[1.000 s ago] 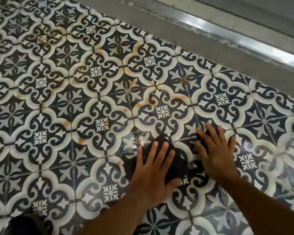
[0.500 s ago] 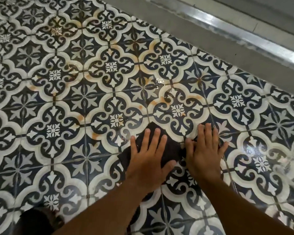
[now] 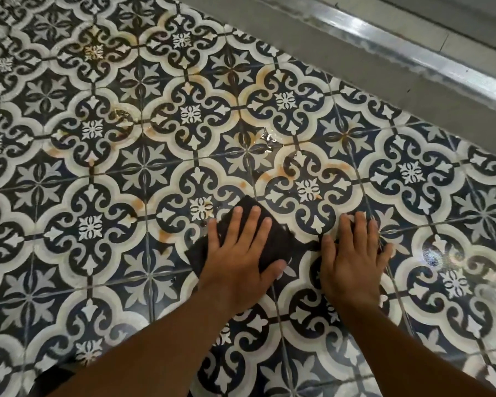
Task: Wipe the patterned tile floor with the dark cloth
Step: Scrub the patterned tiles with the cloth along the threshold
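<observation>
Our left hand (image 3: 238,262) lies flat with the fingers spread, palm pressing the dark cloth (image 3: 272,239) onto the floor (image 3: 69,196). Our right hand (image 3: 352,265) is flat too, fingers close together, just right of the cloth; its thumb side touches the cloth's thin right corner, and we cannot tell how much cloth, if any, sits under the palm. Neither hand pinches anything. The cloth is a bunched square in the near middle of the scene, one corner pointing far. We judge the wiping to be partly done at most: the tiles to the right (image 3: 441,253) shine wet, while orange-brown stains (image 3: 272,176) mark the pale bands just beyond the cloth and more of them (image 3: 121,116) spread to the far left. A small puddle (image 3: 269,138) glints beyond the cloth. Most of the stained area looks untouched. Nothing stands on the tiles to block the cloth. At the far right a plain grey strip (image 3: 341,53) and a metal rail (image 3: 413,64) border the tiles, so strokes that way will end there.
</observation>
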`<act>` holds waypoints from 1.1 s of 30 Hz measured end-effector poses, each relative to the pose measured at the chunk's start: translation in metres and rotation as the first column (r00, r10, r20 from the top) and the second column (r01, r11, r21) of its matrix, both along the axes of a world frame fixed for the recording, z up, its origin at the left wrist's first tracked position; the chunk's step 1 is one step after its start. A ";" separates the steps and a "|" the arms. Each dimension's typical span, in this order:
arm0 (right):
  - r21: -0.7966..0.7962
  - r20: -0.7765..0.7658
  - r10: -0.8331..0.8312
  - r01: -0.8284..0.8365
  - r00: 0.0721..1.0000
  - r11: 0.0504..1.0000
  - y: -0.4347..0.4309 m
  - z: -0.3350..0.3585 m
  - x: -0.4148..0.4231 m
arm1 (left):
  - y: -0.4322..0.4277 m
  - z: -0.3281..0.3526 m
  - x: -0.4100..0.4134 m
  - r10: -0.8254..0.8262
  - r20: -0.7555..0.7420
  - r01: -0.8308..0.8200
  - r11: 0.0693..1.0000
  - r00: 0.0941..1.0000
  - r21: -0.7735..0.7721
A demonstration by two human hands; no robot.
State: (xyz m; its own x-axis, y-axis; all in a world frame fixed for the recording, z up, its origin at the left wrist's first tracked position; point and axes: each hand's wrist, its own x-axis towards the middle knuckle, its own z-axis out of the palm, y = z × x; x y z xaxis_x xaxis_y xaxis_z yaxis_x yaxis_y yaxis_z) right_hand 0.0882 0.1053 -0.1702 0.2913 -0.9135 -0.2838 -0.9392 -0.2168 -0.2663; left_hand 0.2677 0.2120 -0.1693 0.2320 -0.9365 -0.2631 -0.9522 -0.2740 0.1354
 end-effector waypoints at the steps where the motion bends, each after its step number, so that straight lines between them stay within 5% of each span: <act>1: -0.004 0.005 -0.001 0.001 1.000 1.000 0.000 0.001 0.000 | -0.003 0.000 -0.004 0.001 -0.007 -0.001 1.000 1.000 -0.013; 10: -0.005 -0.007 0.000 0.000 1.000 1.000 0.001 -0.001 0.001 | 0.056 -0.001 0.041 -0.100 0.010 0.100 0.995 0.995 0.020; 19: -0.013 -0.014 -0.010 0.010 1.000 1.000 0.000 -0.003 0.002 | -0.038 -0.005 0.002 0.077 -0.006 -0.077 0.997 0.997 -0.024; 29: -0.001 -0.010 0.000 0.000 1.000 1.000 0.000 -0.001 0.001 | 0.038 -0.007 0.065 -0.083 0.039 0.082 0.997 0.996 0.014; 33: 0.003 0.033 -0.041 0.041 0.999 0.999 0.000 0.002 0.008 | 0.014 -0.003 0.071 0.038 0.036 -0.039 0.999 0.999 0.023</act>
State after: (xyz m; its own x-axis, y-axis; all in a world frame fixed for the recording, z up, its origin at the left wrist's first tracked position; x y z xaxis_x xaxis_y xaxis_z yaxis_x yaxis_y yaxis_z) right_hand 0.0964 0.1056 -0.1682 0.2630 -0.9242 -0.2770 -0.9380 -0.1778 -0.2974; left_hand 0.3382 0.2257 -0.1719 0.2778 -0.9201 -0.2760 -0.9448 -0.3136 0.0944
